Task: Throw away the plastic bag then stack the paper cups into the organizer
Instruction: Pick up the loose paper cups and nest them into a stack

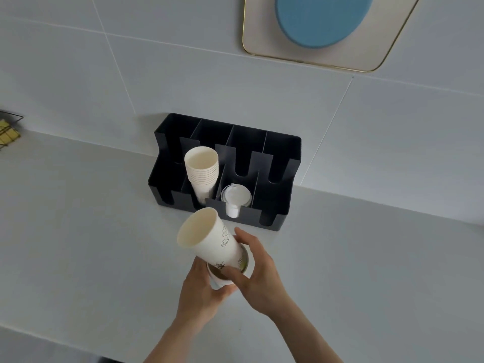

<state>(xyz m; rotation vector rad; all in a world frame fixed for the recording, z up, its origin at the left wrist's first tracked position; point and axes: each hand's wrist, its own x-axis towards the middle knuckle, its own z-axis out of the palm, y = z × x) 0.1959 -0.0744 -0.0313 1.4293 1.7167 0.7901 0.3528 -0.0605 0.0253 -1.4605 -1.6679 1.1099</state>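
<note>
While both hands work over a pale counter, the scene reads like this:

Counter (91,231): white/pale grey, matte, plain; runs left to right & meets the wall at the far edge. Near edge shows at bottom left, darker strip below it.

Wall (183,61): large pale tiles w/ thin grout lines, directly behind the counter.

Wall piece (262,35): top right, cream panel w/ thin gold rim, blue oval shape on it; cut off by frame edge.

Wire rack (7,129): far left edge, black wire, sth yellow inside; only partly in view.

Organizer (285,150): black, multi-compartment, notched fronts, sits on counter w/ its back against the wall, centre-far.

Cup stack (201,171): white paper cups nested, rims up, tilted a bit, in a left-centre compartment of the organizer.

Lids (235,197): white plastic lids in the front compartment just right of the cup stack.

Held cup (209,239): white paper cup w/ line drawings, tilted, mouth pointing up-left, base end pushed into another cup (220,280) below it; both above the counter, near side of the organizer, not touching it.

Left hand (201,289): fingers wrapped round the lower cup from the left/under side.

Right hand (258,271): fingers curled on the lower part of the held cup from the right, thumb across the front near the lower cup's rim.

Plastic bag: not visible.
</note>
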